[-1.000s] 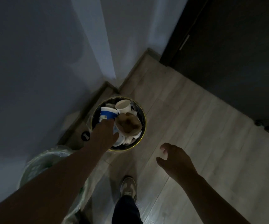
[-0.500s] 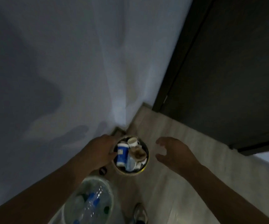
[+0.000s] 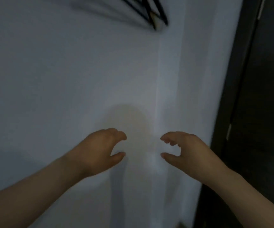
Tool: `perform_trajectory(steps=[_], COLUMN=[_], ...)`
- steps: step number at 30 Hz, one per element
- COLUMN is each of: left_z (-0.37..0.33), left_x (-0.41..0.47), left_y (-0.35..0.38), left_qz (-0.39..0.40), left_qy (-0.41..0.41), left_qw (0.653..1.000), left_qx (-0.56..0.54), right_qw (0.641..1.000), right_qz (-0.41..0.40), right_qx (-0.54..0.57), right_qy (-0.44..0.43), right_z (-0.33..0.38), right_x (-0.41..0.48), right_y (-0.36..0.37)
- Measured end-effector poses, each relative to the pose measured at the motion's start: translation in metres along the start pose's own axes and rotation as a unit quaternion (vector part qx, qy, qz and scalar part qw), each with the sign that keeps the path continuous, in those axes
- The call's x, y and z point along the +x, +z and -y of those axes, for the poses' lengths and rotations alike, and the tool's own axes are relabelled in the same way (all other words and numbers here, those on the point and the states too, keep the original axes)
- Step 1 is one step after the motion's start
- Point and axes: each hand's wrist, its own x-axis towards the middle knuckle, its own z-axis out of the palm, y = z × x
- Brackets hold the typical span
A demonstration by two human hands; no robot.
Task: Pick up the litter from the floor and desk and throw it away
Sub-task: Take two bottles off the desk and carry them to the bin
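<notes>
both hands raised before the pale wall (image 3: 59,83), nothing in them
my left hand (image 3: 98,150) and right hand (image 3: 188,153) sit side by side with a gap between, fingers loosely curled, thumbs apart, each grip wide and empty; a dark door (image 3: 264,96) stands at right; where the litter lies i cannot tell

You face a pale grey-white wall (image 3: 67,79), smooth and matt like plain paint. To your right the tall near-black door frame (image 3: 231,96) looks smooth with a faint satin sheen; whether wood or laminate you cannot tell. Your bare left hand (image 3: 100,150) and bare right hand (image 3: 190,152) show dull, matt skin.
</notes>
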Motion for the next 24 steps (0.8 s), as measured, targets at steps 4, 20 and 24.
perform_trajectory(steps=[4,20,24], left_z=[-0.017,-0.100,-0.148], left_x=[-0.004,-0.223,-0.322], left_y=[-0.072,-0.244,-0.289], left_qz=[-0.071,-0.111,-0.115], left_qy=[-0.059,-0.379,-0.451], left_qw=[0.995,0.876,0.827], left_qx=[0.050,0.277,0.316], right_qw=[0.992,0.878,0.822], right_qz=[-0.049,-0.021,-0.010], right_qx=[0.026,0.158,0.211], right_qy=[-0.109,-0.451,-0.529], right_z=[0.030,0.238,0.329], right_x=[0.029,0.014,-0.042], right_y=[-0.052,-0.081,-0.083])
